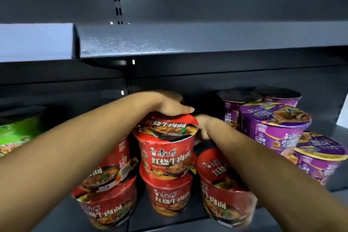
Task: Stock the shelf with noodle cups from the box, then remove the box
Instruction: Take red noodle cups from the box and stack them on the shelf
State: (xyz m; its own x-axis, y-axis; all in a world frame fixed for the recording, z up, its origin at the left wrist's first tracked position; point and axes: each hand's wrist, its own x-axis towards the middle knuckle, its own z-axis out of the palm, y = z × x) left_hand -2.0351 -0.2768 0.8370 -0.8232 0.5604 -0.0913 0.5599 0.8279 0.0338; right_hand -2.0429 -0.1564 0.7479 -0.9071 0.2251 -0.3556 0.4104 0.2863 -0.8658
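Observation:
Several red noodle cups stand on the dark shelf (165,221). In the middle, one red cup (167,149) sits upright on top of another (169,196). My left hand (169,106) lies over the top cup's lid, with its fingers curled over the far rim and the thumb pointing right. My right hand (204,128) is against the same cup's right side; its fingers pass behind the cup and are hidden. To the left, a tilted red cup (111,167) leans on a lower one (107,211). Another red cup (224,198) stands under my right forearm. The box is out of view.
Several purple noodle cups (273,130) are stacked at the right of the same shelf. A green cup (17,133) stands at the far left. The upper shelf board (169,40) hangs low over the cups, with the slotted upright (117,3) behind it.

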